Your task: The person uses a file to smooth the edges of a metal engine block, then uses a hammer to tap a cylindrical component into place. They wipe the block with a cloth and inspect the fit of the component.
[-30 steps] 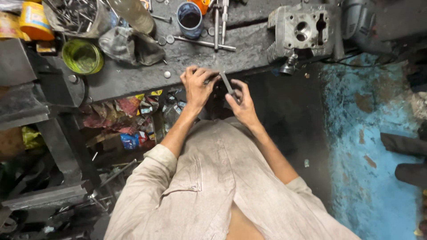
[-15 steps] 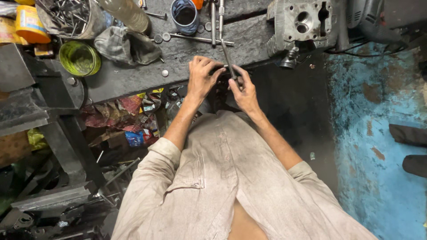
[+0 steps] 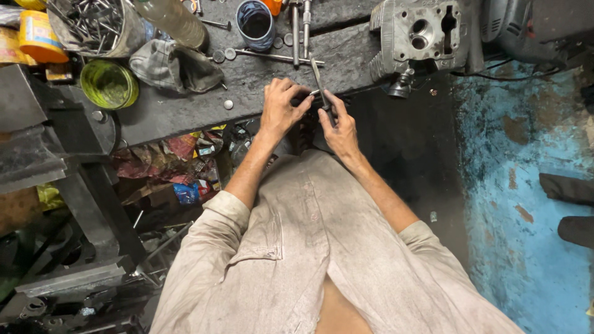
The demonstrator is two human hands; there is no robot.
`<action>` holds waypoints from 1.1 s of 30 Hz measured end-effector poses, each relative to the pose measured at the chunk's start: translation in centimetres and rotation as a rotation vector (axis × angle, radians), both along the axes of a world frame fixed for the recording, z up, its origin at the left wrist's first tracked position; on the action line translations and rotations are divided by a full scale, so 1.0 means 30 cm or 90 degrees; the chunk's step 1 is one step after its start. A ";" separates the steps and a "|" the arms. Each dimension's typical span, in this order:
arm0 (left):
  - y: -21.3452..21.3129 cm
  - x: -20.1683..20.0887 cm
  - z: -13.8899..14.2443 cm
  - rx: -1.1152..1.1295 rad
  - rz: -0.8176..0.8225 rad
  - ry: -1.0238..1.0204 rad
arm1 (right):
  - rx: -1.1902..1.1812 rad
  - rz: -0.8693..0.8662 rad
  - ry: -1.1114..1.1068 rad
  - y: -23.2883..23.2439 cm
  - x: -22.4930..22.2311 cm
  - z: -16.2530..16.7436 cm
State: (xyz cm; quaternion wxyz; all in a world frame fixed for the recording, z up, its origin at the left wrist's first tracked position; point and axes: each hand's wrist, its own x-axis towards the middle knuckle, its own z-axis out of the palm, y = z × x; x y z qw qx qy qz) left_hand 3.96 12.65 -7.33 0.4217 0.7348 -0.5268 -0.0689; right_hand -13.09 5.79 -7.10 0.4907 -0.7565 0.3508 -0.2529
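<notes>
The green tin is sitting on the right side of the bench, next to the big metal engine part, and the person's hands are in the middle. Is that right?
Not quite. In the head view the green tin sits on the left side of the bench, beside the crumpled grey rag. The big metal engine part is over on the right, far from it. The left hand and right hand are indeed in the middle.

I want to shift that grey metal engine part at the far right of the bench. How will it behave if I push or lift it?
The engine part is a thick finned metal casting, so it is probably heavy for its size and fully rigid. Its blocky shape suggests it would slide on the dark bench rather than roll or tip. Its surfaces may be greasy, so grip firmly.
</notes>
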 end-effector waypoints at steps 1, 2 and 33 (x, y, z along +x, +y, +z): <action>0.000 -0.001 -0.001 0.003 -0.001 0.001 | -0.011 -0.001 -0.017 0.002 -0.004 -0.005; 0.001 0.000 -0.002 0.003 -0.001 0.003 | -0.023 -0.002 -0.033 0.002 -0.006 -0.011; 0.006 0.023 0.059 -0.026 -0.009 0.023 | -0.099 -0.144 -0.067 0.034 0.038 0.044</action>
